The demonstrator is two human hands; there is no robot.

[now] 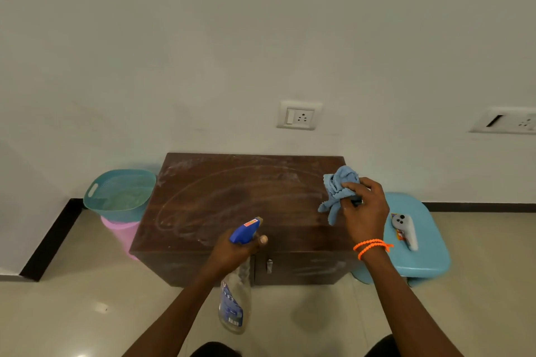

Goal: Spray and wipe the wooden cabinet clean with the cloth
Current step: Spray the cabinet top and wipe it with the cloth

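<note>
Both hands [232, 246] [364, 211] forward — fingers curled

- Both forearms are bare from the lower frame edge up to the hands; no sleeves show on either one.
- The right wrist carries two thin bright orange bands [372, 247], looped side by side, with a small knot or loose tail sticking out toward 3 o'clock.
- The left hand [232, 252] and its wrist carry no band, ring or watch that can be made out.
- The right hand [366, 211] shows no ring.
- At 6 o'clock, dark rounded shapes sit at the frame edge, too cut off to identify.
</note>
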